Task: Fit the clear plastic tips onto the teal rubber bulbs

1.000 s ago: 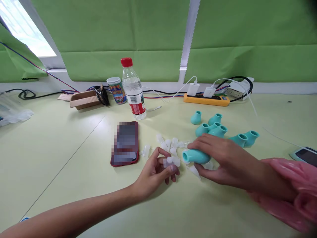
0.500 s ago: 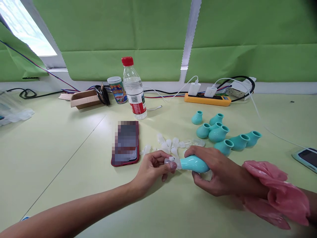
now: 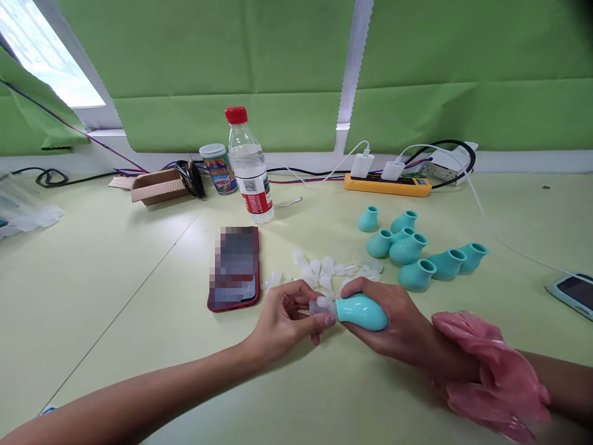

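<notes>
Above the near part of the table, my left hand (image 3: pixel 290 318) pinches a clear plastic nozzle (image 3: pixel 323 305) between thumb and fingers. My right hand (image 3: pixel 389 327) is wrapped round a glossy turquoise rubber bulb (image 3: pixel 364 311), whose narrow neck meets the nozzle; how far the nozzle sits inside cannot be seen. Just beyond my hands lie several loose translucent nozzles (image 3: pixel 327 266). Several more turquoise bulbs (image 3: pixel 407 248) rest to the right, their round mouths tipped up. A pink plastic bag (image 3: pixel 503 377) is tied about my right wrist.
A phone in a red case (image 3: pixel 235 269) lies left of the nozzles. Behind it stand a water bottle (image 3: pixel 250 167) and a can (image 3: pixel 219 169), with an open cardboard box (image 3: pixel 160 186) beside them. A yellow power strip (image 3: pixel 389 185) with chargers lies at the back; a white cable trails right to a device (image 3: pixel 572 295).
My right hand's fingers have closed further round the bulb, and the wrist with the pink bag has shifted left. Bulb and nozzle stay together in nearly the same place.
</notes>
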The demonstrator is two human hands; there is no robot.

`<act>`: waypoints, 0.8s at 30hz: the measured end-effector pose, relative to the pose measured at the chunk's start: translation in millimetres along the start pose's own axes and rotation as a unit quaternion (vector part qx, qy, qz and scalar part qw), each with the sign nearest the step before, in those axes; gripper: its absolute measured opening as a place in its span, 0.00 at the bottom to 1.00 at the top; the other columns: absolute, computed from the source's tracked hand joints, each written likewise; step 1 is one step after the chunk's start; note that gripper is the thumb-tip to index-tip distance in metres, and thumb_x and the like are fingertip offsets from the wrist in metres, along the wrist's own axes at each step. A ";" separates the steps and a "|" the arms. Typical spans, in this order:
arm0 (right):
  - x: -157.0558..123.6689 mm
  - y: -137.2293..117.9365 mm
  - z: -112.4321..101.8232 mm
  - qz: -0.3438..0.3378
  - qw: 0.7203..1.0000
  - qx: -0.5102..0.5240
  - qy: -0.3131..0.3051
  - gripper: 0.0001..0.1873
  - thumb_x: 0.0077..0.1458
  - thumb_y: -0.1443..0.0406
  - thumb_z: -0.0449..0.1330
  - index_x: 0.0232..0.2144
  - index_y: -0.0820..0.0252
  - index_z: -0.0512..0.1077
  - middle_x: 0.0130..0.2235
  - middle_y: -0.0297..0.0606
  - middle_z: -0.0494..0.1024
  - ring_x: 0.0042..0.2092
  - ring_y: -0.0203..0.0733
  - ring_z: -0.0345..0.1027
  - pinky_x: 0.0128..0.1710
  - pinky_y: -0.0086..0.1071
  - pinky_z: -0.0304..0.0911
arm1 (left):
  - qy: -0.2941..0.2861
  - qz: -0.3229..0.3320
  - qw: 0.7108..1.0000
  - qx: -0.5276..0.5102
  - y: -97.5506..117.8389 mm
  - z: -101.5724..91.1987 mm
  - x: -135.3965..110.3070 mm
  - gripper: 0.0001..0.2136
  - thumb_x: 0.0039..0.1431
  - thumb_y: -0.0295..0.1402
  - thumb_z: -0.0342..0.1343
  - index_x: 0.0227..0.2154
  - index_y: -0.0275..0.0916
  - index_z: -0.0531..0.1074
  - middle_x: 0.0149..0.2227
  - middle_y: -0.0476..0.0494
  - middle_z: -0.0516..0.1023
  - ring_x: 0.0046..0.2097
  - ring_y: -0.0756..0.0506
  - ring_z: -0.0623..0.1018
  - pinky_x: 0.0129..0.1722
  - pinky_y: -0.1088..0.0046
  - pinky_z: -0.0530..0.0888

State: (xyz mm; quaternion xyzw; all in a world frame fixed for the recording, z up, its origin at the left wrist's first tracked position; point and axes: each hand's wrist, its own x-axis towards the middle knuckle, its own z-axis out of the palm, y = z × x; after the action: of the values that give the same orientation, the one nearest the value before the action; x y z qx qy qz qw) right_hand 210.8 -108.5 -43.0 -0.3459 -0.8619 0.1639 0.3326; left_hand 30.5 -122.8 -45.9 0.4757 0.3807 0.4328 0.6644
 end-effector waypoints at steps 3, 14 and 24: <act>2.6 -10.0 -5.1 0.083 0.993 0.079 -0.013 0.10 0.43 0.68 0.58 0.30 0.57 0.60 0.28 0.30 0.69 0.28 0.32 0.62 0.28 0.25 0.58 | 0.026 0.078 0.993 0.083 3.8 5.2 -5.6 0.11 0.38 0.29 0.63 0.23 0.34 0.65 0.22 0.50 0.68 0.20 0.55 0.66 0.18 0.78 0.70; 10.1 -29.8 -16.2 0.374 0.843 0.359 -0.145 0.16 0.35 0.69 0.61 0.30 0.58 0.60 0.23 0.26 0.62 0.22 0.27 0.53 0.19 0.21 0.51 | -0.007 0.233 0.917 0.324 11.0 0.2 -11.4 0.06 0.44 0.29 0.60 0.25 0.34 0.69 0.21 0.45 0.70 0.24 0.51 0.67 0.23 0.77 0.69; -0.2 -29.2 -16.9 0.445 0.711 0.477 -0.263 0.28 0.38 0.69 0.61 0.43 0.54 0.56 0.26 0.27 0.63 0.20 0.23 0.51 0.13 0.16 0.45 | -0.021 0.167 0.968 0.188 11.4 5.9 -17.2 0.09 0.39 0.28 0.63 0.25 0.34 0.70 0.22 0.47 0.69 0.24 0.52 0.66 0.24 0.77 0.66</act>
State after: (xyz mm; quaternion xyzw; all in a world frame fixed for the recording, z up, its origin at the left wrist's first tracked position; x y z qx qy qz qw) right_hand 208.3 -128.4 -15.9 -0.4273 -0.4680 0.7669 0.1017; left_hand 27.7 -138.8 -31.8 0.6579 0.3569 0.4479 0.4891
